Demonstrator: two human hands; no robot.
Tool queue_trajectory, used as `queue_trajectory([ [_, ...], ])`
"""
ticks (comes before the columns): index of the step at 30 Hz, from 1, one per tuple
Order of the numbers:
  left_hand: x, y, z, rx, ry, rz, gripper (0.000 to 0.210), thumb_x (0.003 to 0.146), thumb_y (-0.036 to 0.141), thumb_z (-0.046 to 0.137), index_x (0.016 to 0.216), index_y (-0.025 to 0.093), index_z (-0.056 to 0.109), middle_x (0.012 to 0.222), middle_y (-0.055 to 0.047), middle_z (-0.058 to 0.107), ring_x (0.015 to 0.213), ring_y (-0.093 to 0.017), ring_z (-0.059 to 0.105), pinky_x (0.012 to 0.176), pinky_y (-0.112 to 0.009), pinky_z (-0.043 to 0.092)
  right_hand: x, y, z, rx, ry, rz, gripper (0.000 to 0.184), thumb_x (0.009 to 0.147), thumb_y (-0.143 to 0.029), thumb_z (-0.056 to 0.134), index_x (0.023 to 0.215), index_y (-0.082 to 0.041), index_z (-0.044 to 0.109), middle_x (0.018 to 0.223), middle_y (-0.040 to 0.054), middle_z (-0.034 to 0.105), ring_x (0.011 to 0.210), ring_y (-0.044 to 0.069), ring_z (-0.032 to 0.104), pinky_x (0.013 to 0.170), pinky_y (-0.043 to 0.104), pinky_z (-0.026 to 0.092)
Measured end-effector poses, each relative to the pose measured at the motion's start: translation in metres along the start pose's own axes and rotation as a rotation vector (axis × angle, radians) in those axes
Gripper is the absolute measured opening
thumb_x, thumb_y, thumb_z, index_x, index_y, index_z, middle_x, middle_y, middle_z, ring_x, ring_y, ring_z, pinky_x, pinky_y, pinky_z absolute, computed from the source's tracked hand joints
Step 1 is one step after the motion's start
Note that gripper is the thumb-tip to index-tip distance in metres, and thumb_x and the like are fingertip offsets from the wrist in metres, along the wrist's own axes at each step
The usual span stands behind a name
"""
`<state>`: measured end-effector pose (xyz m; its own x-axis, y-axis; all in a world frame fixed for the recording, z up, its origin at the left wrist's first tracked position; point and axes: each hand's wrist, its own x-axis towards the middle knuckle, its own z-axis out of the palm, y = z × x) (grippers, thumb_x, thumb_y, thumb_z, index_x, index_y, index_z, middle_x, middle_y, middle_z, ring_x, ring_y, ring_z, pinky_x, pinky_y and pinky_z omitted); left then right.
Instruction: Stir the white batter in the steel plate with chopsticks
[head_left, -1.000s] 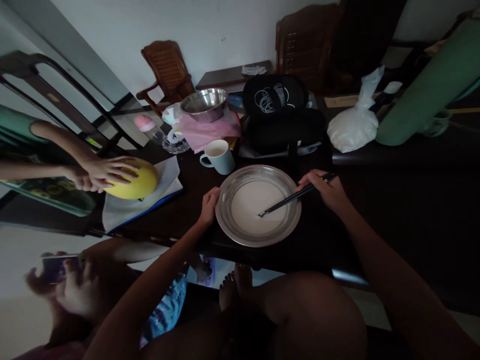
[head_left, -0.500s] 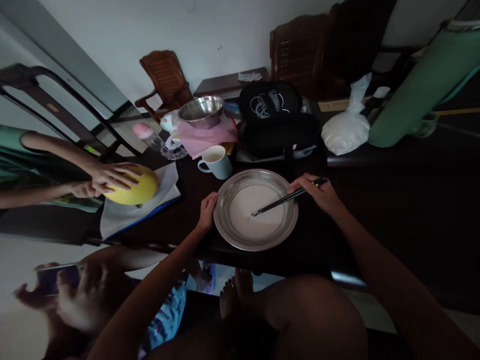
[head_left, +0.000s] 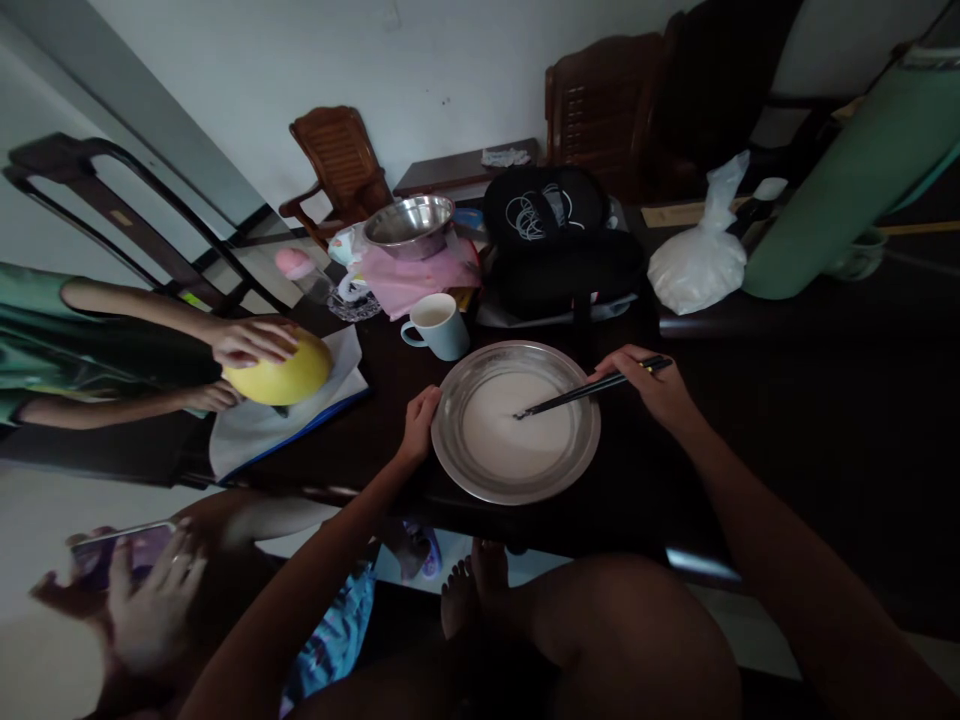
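A wide metal bowl (head_left: pixel 453 455) stands on the dark table, with a milky white liquid (head_left: pixel 517 440) in it. My left hand (head_left: pixel 420 422) grips the bowl's left rim, its thumb side against the metal. Over the right rim, my right hand (head_left: pixel 649 384) is closed around dark chopsticks (head_left: pixel 577 391). Their tips dip into the liquid near the bowl's middle and carry a little white matter. Just behind the bowl is a pale blue mug (head_left: pixel 442 330).
To the left, another person's hands hold a yellow pomelo-like fruit (head_left: pixel 289 372) over white paper (head_left: pixel 247 437). Below, someone holds a phone (head_left: pixel 124 552). Behind stand a smaller metal bowl (head_left: pixel 411 240), a black case (head_left: pixel 562 260), a bag of white powder (head_left: pixel 696 272) and a green cylinder (head_left: pixel 832 190).
The chopstick tips have moved slightly right and up within the liquid, my right hand with them. The other person's hands and the yellow fruit have shifted. My left hand stays on the rim.
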<state>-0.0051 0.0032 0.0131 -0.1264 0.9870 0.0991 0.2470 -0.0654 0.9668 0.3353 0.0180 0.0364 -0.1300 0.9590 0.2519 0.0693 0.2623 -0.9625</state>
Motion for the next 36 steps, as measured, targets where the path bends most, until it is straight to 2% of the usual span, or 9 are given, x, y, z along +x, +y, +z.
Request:
queue_trajectory([
  [5,-0.0004,-0.0004,-0.0005,0.003,-0.008,0.012,0.048,0.079,0.054,0.058,0.057,0.019,0.034,0.059,0.003,0.031,0.058,-0.011,0.028,0.053,-0.023,0.030,-0.0001,0.0023,0.0013,-0.008,-0.077,-0.011,0.034,0.089,-0.050,0.056,0.080,-0.022,0.073,0.077,0.0028,0.076,0.079,0.019,0.071,0.080,0.032,0.052],
  [8,-0.0008,0.0003,-0.0003,0.006,-0.010,0.001,0.048,0.079,0.054,0.058,0.057,0.019,0.034,0.059,0.003,0.031,0.058,-0.011,0.028,0.052,-0.023,0.029,0.0002,0.0024,0.0006,-0.028,-0.034,-0.015,0.033,0.088,-0.050,0.057,0.080,-0.022,0.073,0.079,0.0030,0.076,0.082,0.020,0.071,0.081,0.032,0.052],
  [12,-0.0003,0.0003,-0.0001,-0.004,-0.009,-0.001,0.048,0.077,0.054,0.060,0.057,0.019,0.035,0.059,0.003,0.031,0.058,-0.011,0.028,0.052,-0.023,0.029,0.0003,0.0027,0.0004,0.039,-0.012,0.033,0.033,0.088,-0.050,0.057,0.080,-0.022,0.072,0.072,0.0021,0.075,0.071,0.018,0.071,0.072,0.030,0.054],
  [15,-0.0005,-0.0003,-0.0002,-0.012,-0.013,-0.009,0.047,0.077,0.054,0.060,0.057,0.019,0.036,0.059,0.003,0.032,0.058,-0.011,0.028,0.052,-0.023,0.029,0.0002,0.0015,0.0016,-0.003,-0.066,0.002,0.035,0.088,-0.051,0.057,0.080,-0.021,0.073,0.073,0.0028,0.075,0.077,0.019,0.071,0.078,0.031,0.053],
  [18,-0.0013,-0.0009,-0.0003,-0.021,-0.010,-0.010,0.047,0.077,0.054,0.060,0.057,0.019,0.037,0.059,0.003,0.032,0.057,-0.011,0.028,0.052,-0.023,0.029,0.0011,0.0011,-0.0003,-0.045,-0.041,-0.018,0.035,0.088,-0.051,0.057,0.080,-0.021,0.073,0.079,0.0036,0.076,0.082,0.020,0.071,0.082,0.033,0.053],
  [23,-0.0017,0.0008,0.0002,-0.019,-0.007,-0.008,0.047,0.077,0.053,0.060,0.056,0.019,0.036,0.059,0.003,0.031,0.057,-0.011,0.028,0.052,-0.023,0.029,0.0011,0.0024,-0.0012,0.035,0.009,0.044,0.036,0.087,-0.053,0.057,0.079,-0.020,0.071,0.068,0.0035,0.074,0.067,0.020,0.070,0.072,0.034,0.055],
  [27,-0.0013,0.0025,0.0005,-0.008,-0.001,-0.008,0.047,0.077,0.053,0.060,0.056,0.019,0.035,0.059,0.003,0.031,0.058,-0.011,0.028,0.052,-0.023,0.030,-0.0001,0.0004,0.0021,-0.038,-0.056,-0.008,0.037,0.087,-0.054,0.057,0.080,-0.021,0.073,0.077,0.0039,0.075,0.082,0.021,0.071,0.082,0.034,0.054],
  [32,-0.0015,0.0026,0.0005,-0.007,-0.001,0.006,0.047,0.078,0.052,0.060,0.056,0.019,0.035,0.058,0.003,0.031,0.057,-0.011,0.029,0.051,-0.022,0.030,0.0013,0.0028,-0.0024,0.021,0.043,0.042,0.035,0.088,-0.052,0.057,0.079,-0.021,0.071,0.072,0.0028,0.075,0.070,0.019,0.070,0.071,0.031,0.054],
  [36,-0.0017,0.0032,0.0004,-0.009,0.004,-0.008,0.046,0.079,0.050,0.060,0.055,0.019,0.035,0.058,0.003,0.031,0.056,-0.011,0.029,0.051,-0.023,0.031,0.0001,0.0031,0.0007,0.001,-0.060,0.020,0.035,0.089,-0.051,0.056,0.079,-0.021,0.073,0.073,0.0031,0.074,0.074,0.019,0.070,0.076,0.031,0.053],
])
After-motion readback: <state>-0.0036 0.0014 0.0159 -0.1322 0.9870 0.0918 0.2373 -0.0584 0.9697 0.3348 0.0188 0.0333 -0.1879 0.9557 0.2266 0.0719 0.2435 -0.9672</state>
